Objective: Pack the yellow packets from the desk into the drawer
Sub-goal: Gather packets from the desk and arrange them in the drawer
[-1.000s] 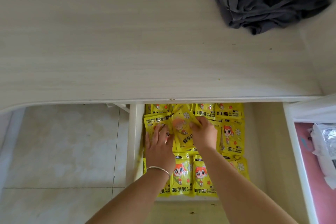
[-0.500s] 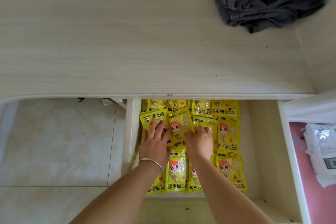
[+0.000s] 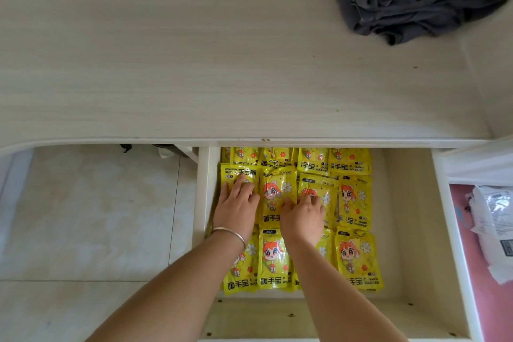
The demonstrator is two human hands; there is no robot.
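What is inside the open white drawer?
The open white drawer holds rows of yellow packets; left hand and right hand cover some. The back row continues under the desk, unseen.

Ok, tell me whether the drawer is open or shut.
Open: the drawer is pulled out below the desk edge, yellow packets showing inside.

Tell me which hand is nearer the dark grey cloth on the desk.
Right. The right hand rests on packets mid-drawer, more toward the side where the dark grey cloth lies; the left hand presses packets by the drawer's left wall, farther away.

Drawer right bare — packets fill left
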